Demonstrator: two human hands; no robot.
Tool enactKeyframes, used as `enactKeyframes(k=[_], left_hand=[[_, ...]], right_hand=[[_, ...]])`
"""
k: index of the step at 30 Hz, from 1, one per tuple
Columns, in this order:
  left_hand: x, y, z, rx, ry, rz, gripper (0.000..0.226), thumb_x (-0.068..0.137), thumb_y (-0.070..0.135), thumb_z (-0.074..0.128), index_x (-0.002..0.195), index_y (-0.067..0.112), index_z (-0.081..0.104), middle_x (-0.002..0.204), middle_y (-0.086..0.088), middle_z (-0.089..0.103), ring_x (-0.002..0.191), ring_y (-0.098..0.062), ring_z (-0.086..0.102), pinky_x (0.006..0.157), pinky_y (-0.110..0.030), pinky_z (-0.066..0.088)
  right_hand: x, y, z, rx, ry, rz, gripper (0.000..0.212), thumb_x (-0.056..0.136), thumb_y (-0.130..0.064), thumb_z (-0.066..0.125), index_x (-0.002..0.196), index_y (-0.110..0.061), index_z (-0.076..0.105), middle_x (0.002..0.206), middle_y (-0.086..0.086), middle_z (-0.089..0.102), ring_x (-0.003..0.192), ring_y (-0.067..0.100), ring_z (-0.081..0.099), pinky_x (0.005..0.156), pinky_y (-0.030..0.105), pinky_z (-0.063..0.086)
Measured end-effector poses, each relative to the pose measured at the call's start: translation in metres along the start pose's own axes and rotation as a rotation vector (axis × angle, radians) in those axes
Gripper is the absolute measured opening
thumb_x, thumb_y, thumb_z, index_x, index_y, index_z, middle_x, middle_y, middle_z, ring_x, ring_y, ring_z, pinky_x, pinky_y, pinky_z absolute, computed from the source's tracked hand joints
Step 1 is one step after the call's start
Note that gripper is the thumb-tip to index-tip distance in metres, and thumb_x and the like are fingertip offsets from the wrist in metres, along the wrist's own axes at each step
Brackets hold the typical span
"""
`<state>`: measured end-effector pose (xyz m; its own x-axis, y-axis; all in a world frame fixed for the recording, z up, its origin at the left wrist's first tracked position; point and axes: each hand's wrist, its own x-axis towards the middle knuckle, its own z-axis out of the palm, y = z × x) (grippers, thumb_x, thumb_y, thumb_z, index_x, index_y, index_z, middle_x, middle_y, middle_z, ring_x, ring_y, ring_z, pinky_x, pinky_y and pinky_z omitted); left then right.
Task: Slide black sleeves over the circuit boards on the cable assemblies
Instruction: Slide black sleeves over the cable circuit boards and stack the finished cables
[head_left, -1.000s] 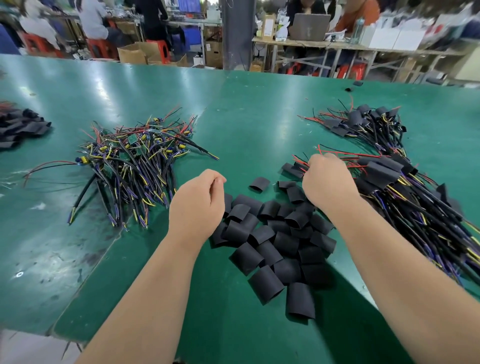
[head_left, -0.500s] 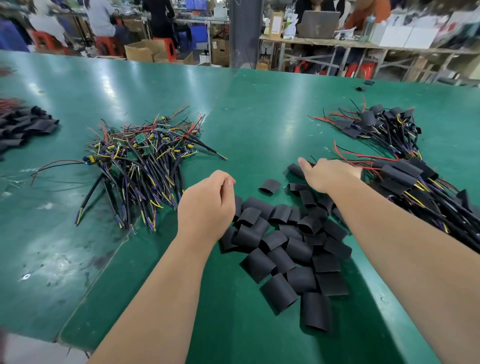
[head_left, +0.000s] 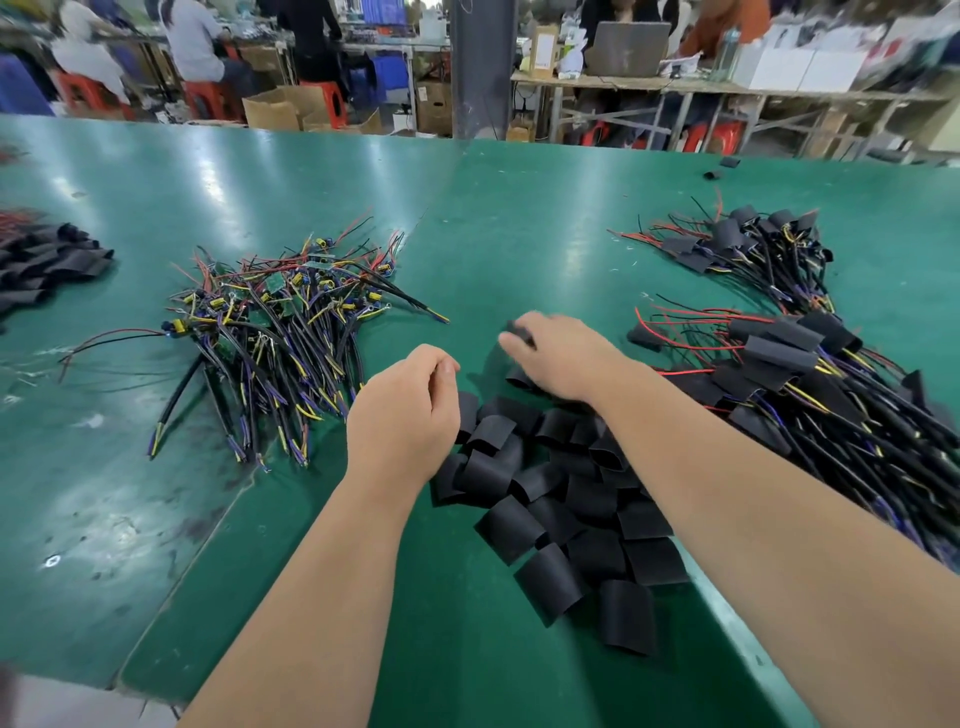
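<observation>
Step in hand: taking one sleeve from the loose sleeves (head_left: 561, 499) on the table (head_left: 519, 218). The right hand (head_left: 556, 358), blurred, reaches over the far edge of that heap and seems to pinch a single sleeve (head_left: 519, 332) at its fingertips; the blur leaves the grip uncertain. The left hand (head_left: 402, 410) hovers just left of the heap with fingers curled and its palm hidden, so whether it holds anything cannot be told.

To do the step well, lift one sleeve only, squeeze its flat mouth open, and present a cable with its board end-on so corners and solder joints do not snag.

The bare cables (head_left: 275, 332), with green boards (head_left: 278, 283) showing, lie left of the left hand, apart from both hands. Sleeved cables (head_left: 810, 374) lie right of the right forearm.
</observation>
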<state>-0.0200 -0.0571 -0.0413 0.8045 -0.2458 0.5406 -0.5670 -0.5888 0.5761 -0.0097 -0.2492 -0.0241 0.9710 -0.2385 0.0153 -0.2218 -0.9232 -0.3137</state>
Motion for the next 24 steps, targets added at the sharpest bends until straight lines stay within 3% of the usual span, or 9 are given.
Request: enactKeyframes(k=[3,5,6,8,10,13,16,20,24], left_hand=[[0.001,0.001,0.000,0.000,0.008,-0.012,0.017,0.096,0.020,0.049,0.090,0.016,0.064,0.058,0.010,0.046,0.064,-0.027,0.052,0.057,-0.033,0.037],[0.001,0.001,-0.001,-0.012,0.014,-0.007,0.017,0.096,0.019,0.049,0.091,0.016,0.064,0.058,0.011,0.046,0.065,-0.028,0.054,0.059,-0.035,0.040],[0.000,0.001,-0.001,-0.020,0.017,-0.002,0.017,0.096,0.018,0.049,0.091,0.015,0.064,0.055,0.012,0.043,0.063,-0.028,0.052,0.059,-0.036,0.041],[0.000,0.001,-0.001,-0.027,0.019,0.003,0.017,0.096,0.017,0.048,0.090,0.015,0.064,0.051,0.014,0.039,0.059,-0.025,0.046,0.056,-0.035,0.038],[0.001,0.000,-0.001,-0.025,0.013,0.002,0.018,0.097,0.017,0.047,0.091,0.015,0.064,0.052,0.014,0.039,0.058,-0.023,0.045,0.055,-0.032,0.034],[0.002,0.000,0.000,-0.022,0.009,-0.004,0.019,0.097,0.018,0.047,0.091,0.015,0.064,0.055,0.015,0.042,0.059,-0.023,0.049,0.055,-0.031,0.032],[0.002,0.000,0.000,-0.018,0.013,-0.002,0.019,0.097,0.019,0.046,0.091,0.015,0.064,0.056,0.013,0.044,0.059,-0.022,0.049,0.055,-0.031,0.032],[0.002,0.000,0.000,-0.017,0.020,-0.007,0.019,0.097,0.019,0.046,0.091,0.014,0.064,0.055,0.012,0.044,0.061,-0.025,0.051,0.055,-0.033,0.035],[0.003,0.001,-0.002,0.021,0.076,-0.007,0.019,0.096,0.016,0.047,0.092,0.011,0.065,0.080,-0.001,0.065,0.081,-0.030,0.056,0.072,-0.038,0.041]], right_hand=[[-0.019,-0.016,0.004,0.164,-0.070,-0.226,0.051,0.095,-0.055,0.042,0.134,-0.023,0.050,0.130,0.004,0.059,0.120,0.021,0.052,0.097,0.030,0.039],[-0.021,-0.017,0.000,0.350,0.055,-0.238,0.042,0.095,-0.052,0.045,0.126,-0.026,0.057,0.122,-0.002,0.063,0.112,0.015,0.056,0.093,0.025,0.039],[-0.017,-0.012,-0.004,0.322,0.153,-0.206,0.040,0.096,-0.048,0.046,0.124,-0.024,0.058,0.122,0.000,0.064,0.114,0.018,0.056,0.095,0.026,0.039],[-0.004,0.008,-0.013,0.050,0.220,-0.010,0.043,0.097,-0.046,0.042,0.128,-0.018,0.054,0.130,0.012,0.058,0.122,0.029,0.052,0.102,0.037,0.039],[0.002,0.032,-0.015,-0.205,0.096,0.263,0.051,0.097,-0.051,0.034,0.133,-0.016,0.047,0.135,0.021,0.049,0.126,0.039,0.044,0.104,0.047,0.033],[0.004,0.053,-0.011,-0.238,-0.058,0.456,0.066,0.095,-0.062,0.023,0.141,-0.017,0.040,0.143,0.027,0.038,0.132,0.043,0.036,0.105,0.050,0.028],[0.010,0.050,-0.010,-0.126,-0.024,0.327,0.069,0.096,-0.063,0.020,0.142,-0.015,0.038,0.142,0.020,0.045,0.131,0.035,0.042,0.105,0.047,0.034],[0.001,0.006,-0.002,0.011,-0.037,0.021,0.061,0.098,-0.057,0.029,0.146,-0.021,0.034,0.149,0.008,0.041,0.136,0.024,0.040,0.112,0.041,0.029],[-0.034,-0.037,0.009,0.009,-0.071,-0.200,0.044,0.098,-0.055,0.035,0.124,-0.027,0.058,0.129,-0.001,0.061,0.124,0.019,0.051,0.110,0.043,0.029]])
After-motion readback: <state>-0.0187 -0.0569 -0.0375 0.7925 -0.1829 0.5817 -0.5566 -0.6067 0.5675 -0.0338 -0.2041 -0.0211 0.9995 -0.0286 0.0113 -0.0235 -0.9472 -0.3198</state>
